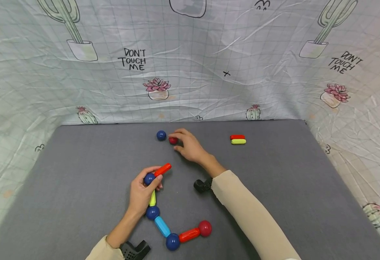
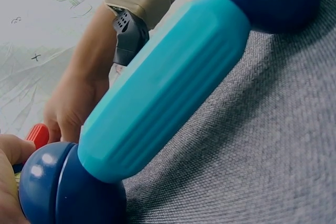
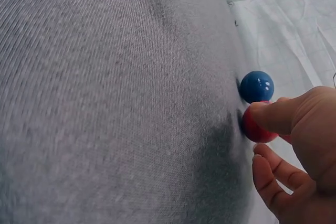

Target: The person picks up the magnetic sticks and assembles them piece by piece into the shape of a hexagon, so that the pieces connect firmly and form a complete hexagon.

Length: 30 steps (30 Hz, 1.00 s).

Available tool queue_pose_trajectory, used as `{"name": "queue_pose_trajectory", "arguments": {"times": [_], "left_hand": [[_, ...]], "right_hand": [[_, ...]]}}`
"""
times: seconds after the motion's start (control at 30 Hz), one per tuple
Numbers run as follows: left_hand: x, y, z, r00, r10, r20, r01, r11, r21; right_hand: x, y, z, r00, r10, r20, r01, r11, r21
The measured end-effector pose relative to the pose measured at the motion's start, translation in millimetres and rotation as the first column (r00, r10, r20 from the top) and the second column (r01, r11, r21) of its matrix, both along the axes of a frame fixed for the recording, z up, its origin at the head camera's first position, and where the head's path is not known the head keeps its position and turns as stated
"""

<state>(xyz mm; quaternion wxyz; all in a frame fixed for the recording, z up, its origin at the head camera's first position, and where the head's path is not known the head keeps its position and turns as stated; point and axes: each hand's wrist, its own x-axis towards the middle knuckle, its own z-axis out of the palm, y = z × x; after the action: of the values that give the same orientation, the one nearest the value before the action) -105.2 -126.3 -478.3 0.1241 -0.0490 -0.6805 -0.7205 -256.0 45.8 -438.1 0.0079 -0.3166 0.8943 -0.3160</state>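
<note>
My left hand [image 1: 140, 195] grips the blue ball [image 1: 149, 179] at the top of a chain of toy balls and rods. From that ball a red rod [image 1: 163, 169] points up and right, and a yellow-green rod [image 1: 152, 198] runs down to another blue ball [image 1: 152, 212]. A light-blue rod [image 2: 165, 87], a third blue ball [image 1: 172, 242], a red rod [image 1: 189, 235] and a red ball [image 1: 205, 228] continue the chain. At the back, my right hand [image 1: 190, 146] has its fingers spread around a loose red ball [image 3: 257, 125], one fingertip overlapping it.
A loose blue ball [image 1: 161, 135] sits left of the red one, near the grey table's [image 1: 89, 173] back edge. Farther right, a red rod [image 1: 237, 137] and a yellow-green rod [image 1: 238, 142] lie side by side. A printed cloth [image 1: 196, 47] hangs behind and along the sides.
</note>
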Motion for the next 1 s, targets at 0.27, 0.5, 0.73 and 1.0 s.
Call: {"name": "queue_pose_trajectory", "arguments": {"times": [0.27, 0.5, 0.73, 1.0], "left_hand": [[0.8, 2.0, -1.0, 1.0, -0.012, -0.001, 0.012, 1.0, 0.002], [0.9, 0.6, -1.3, 1.0, -0.016, 0.008, 0.016, 1.0, 0.005], [1.4, 0.8, 0.3, 1.0, -0.017, 0.013, 0.017, 1.0, -0.002], [5.6, 2.7, 16.3, 1.0, -0.022, 0.019, 0.022, 1.0, -0.003]], "right_hand": [[5.7, 10.4, -2.6, 1.0, 0.001, 0.007, -0.001, 1.0, 0.008], [17.0, 20.1, -4.0, 0.999, 0.009, 0.039, -0.008, 1.0, -0.015], [29.1, 32.3, -10.0, 0.998, -0.021, 0.059, 0.025, 0.997, -0.071], [40.2, 41.3, -8.4, 0.998, -0.035, 0.061, 0.041, 0.994, -0.1]]}}
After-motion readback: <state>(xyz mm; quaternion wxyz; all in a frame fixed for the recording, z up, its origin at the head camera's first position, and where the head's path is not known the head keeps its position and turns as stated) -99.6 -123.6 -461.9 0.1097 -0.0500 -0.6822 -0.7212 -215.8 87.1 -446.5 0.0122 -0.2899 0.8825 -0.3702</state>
